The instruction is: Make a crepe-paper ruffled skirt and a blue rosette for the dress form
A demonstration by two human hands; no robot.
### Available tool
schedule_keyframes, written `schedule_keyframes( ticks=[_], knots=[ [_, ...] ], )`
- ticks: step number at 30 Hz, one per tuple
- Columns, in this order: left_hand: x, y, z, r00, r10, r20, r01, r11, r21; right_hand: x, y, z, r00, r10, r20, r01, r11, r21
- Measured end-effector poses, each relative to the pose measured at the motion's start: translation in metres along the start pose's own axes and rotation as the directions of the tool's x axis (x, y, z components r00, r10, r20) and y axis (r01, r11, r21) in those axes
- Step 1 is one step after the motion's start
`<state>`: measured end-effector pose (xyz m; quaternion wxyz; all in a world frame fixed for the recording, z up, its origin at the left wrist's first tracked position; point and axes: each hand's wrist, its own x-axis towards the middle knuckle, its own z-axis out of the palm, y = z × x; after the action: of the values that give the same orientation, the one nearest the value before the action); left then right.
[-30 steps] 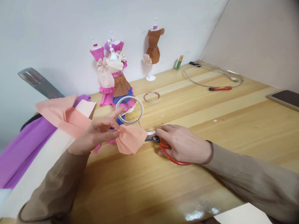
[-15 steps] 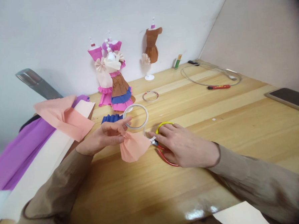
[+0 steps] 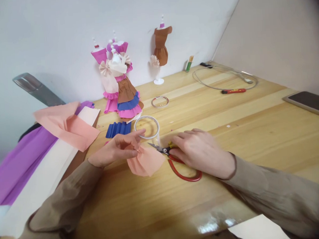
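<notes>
My left hand (image 3: 115, 152) pinches a pleated piece of peach paper (image 3: 146, 162) that fans out over the wooden table (image 3: 256, 135). A clear tape roll (image 3: 147, 127) rings the fingertips of that hand. My right hand (image 3: 201, 151) lies over the red-handled scissors (image 3: 182, 168), its fingers closed around the pivot and a yellow loop. The scissor blades point left and touch the peach paper.
A folded blue paper fan (image 3: 118, 129) lies behind my left hand. Small dressed mannequins (image 3: 118, 80) and a brown one (image 3: 160, 46) stand by the wall. Peach (image 3: 66, 125), white and purple (image 3: 22, 155) sheets lie at the left. A second tape ring (image 3: 160, 101), a cable (image 3: 224, 80) and a phone (image 3: 308, 102) lie farther off.
My left hand has brought the peach paper and tape roll lower and to the right. My right hand has closed on the scissors and turned their blades toward the paper.
</notes>
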<state>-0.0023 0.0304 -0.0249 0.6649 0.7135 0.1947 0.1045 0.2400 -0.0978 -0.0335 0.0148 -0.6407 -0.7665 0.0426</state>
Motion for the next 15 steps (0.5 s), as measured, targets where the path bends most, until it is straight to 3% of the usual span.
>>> schedule_keyframes(
  ticks=[4,8,12,15],
  knots=[
    [0.002,-0.005,0.004,1.0,0.006,0.009,-0.006,1.0,-0.009,0.006,0.003,0.009,0.996,-0.08,-0.049,0.086,0.984,0.158],
    [0.001,-0.009,0.003,1.0,-0.026,0.009,0.026,1.0,-0.013,0.013,0.001,0.022,0.987,-0.136,-0.083,0.149,0.972,0.181],
    [0.001,-0.01,0.002,0.999,-0.043,-0.007,0.043,0.999,-0.021,0.016,0.008,0.025,0.969,0.012,-0.249,0.059,0.96,0.273],
    [0.001,-0.01,0.004,0.998,-0.059,-0.016,0.059,0.998,-0.02,0.019,0.022,0.025,0.884,0.188,-0.427,-0.015,0.927,0.376]
  ],
)
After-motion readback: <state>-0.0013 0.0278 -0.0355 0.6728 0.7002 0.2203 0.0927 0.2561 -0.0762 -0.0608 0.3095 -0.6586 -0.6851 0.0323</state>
